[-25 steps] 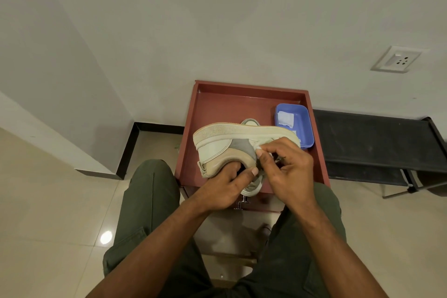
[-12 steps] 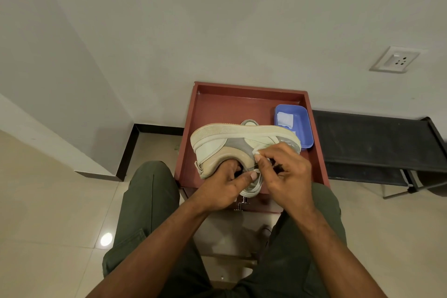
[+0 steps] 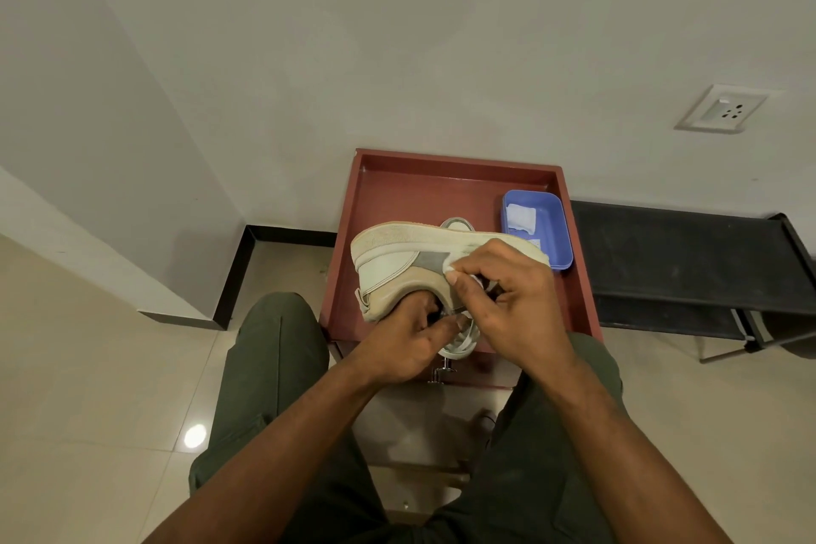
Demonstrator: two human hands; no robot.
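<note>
Sneaker is lying tipped on its side in my grip, sole turned toward the wall, over the red tabletop. My left hand is holding it from below, fingers curled into the opening at the heel, thumb lying outside. My right hand is pinching a small white scrap between thumb and forefinger against the side by the grey patch; cloth or lace, I cannot tell. Under my hands, white laces are hanging in a loop. Just beyond my right hand, a blue tub holding 1 white wad is resting on the tabletop.
</note>
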